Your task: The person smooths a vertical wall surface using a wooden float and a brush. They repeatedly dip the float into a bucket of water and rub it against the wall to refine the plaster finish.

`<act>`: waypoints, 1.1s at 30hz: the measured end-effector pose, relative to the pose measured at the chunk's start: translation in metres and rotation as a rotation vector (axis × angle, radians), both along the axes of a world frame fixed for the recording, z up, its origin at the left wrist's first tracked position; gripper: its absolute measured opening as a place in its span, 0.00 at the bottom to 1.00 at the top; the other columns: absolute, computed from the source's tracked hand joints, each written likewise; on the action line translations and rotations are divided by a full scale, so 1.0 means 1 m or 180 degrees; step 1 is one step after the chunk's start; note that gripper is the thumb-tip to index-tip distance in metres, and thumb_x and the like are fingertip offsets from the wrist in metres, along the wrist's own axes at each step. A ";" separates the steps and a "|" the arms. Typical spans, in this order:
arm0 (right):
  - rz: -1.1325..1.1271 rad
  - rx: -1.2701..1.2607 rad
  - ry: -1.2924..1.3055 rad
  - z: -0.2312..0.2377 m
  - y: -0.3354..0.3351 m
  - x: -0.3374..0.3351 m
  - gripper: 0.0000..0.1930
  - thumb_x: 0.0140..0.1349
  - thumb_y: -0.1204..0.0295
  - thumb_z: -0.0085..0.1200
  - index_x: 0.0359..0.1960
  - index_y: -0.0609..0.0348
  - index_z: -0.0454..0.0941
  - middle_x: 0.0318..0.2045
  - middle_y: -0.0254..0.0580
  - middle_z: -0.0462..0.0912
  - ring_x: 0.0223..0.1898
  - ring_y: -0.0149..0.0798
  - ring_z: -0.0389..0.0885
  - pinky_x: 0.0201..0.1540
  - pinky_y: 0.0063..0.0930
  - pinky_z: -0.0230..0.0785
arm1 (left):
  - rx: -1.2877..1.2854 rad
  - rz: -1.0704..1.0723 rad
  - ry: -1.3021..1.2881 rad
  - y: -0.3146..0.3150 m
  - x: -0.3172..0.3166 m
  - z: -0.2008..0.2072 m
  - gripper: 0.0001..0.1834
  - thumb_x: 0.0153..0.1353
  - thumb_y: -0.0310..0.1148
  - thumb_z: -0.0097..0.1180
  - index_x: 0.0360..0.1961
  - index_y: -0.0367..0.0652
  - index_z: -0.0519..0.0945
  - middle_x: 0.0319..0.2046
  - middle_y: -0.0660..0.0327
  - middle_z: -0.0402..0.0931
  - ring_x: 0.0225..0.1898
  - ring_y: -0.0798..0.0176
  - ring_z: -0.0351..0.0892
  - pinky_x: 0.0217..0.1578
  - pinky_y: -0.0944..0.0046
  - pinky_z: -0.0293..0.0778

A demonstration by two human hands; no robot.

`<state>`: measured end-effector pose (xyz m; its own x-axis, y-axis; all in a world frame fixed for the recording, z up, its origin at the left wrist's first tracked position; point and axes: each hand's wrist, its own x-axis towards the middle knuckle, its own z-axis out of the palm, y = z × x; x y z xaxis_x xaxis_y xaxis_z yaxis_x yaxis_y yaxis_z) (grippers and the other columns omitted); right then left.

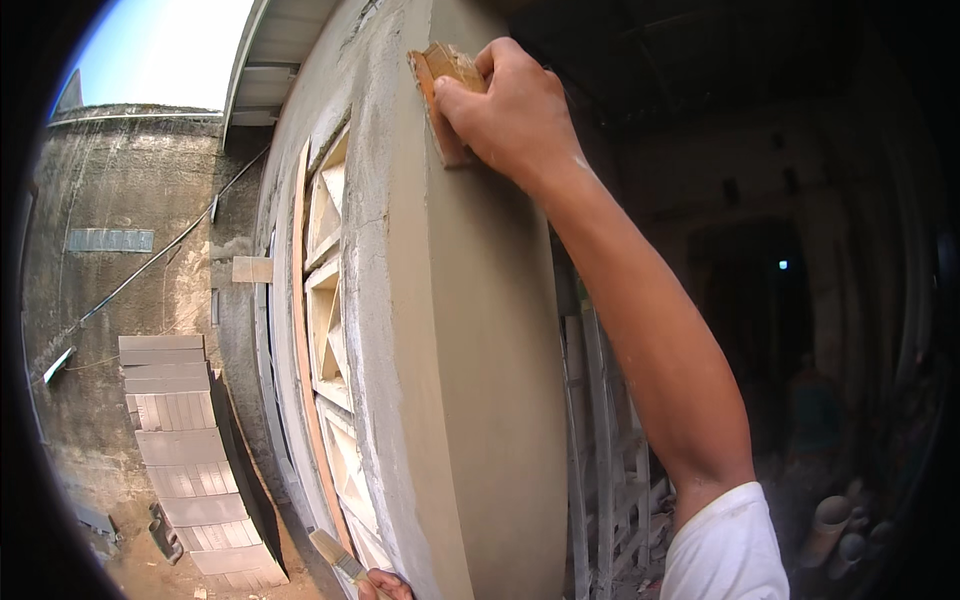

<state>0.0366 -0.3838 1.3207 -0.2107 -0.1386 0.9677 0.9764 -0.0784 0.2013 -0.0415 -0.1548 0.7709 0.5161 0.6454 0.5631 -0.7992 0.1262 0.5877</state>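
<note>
My right hand (518, 112) is raised high and closed around a wooden float (436, 105), its flat board lying against the upper part of a plastered column (490, 350) at the corner. The column's surface is smooth and damp-looking, grey-beige, with a straight vertical edge. Low in the picture, my left hand (388, 586) shows only its fingers, wrapped round the handle of a paintbrush (338, 555) with pale bristles. The brush points up and left, beside the wall's lower part.
Left of the column, ventilation blocks (328, 320) with triangular openings line the wall. Brown stacked sheets or tiles (195, 460) stand outside near a weathered wall (120, 290). A dark interior opens on the right, with a metal frame (605, 450) and pipes (828, 525).
</note>
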 end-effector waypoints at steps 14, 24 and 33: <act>0.0007 0.0401 0.0010 0.074 -0.020 0.002 0.25 0.61 0.56 0.58 0.47 0.70 0.80 0.43 0.65 0.86 0.50 0.58 0.85 0.57 0.46 0.75 | -0.0026 0.0172 -0.0104 0.000 0.003 0.009 0.28 0.74 0.61 0.44 0.39 0.44 0.76 0.19 0.64 0.74 0.13 0.69 0.69 0.13 0.71 0.65; 0.0705 -0.0624 -0.0738 -0.222 -0.010 0.052 0.16 0.52 0.72 0.67 0.38 0.63 0.76 0.23 0.48 0.77 0.25 0.46 0.78 0.31 0.35 0.73 | -0.0113 0.0289 -0.0025 0.008 -0.024 0.007 0.29 0.73 0.61 0.46 0.40 0.42 0.76 0.19 0.64 0.75 0.13 0.69 0.69 0.12 0.73 0.65; 0.0170 0.0136 0.0038 0.022 -0.020 -0.002 0.24 0.61 0.58 0.58 0.45 0.72 0.78 0.40 0.68 0.85 0.46 0.62 0.86 0.53 0.47 0.77 | -0.0076 0.0033 -0.0148 -0.007 0.002 0.012 0.29 0.72 0.61 0.49 0.42 0.41 0.77 0.21 0.63 0.76 0.15 0.68 0.72 0.13 0.71 0.69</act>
